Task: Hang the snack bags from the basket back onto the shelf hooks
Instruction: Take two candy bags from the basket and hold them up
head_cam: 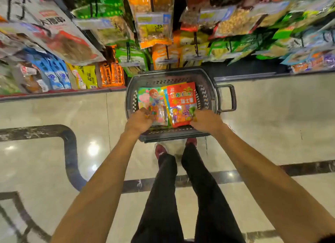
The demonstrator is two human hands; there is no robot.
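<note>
In the dark grey plastic basket on the floor, the left hand gripped a pastel cartoon-girl snack bag and the right hand pinched a glossy red snack bag. Held by their slick lower edges, either could slip.

You're over glossy beige floor with dark inlay bands; the grey basket sits on it at centre frame, your red shoes planted just below it.

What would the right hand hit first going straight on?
The red plastic snack bag in the grey plastic basket; the right hand seems to be touching its near corner.
</note>
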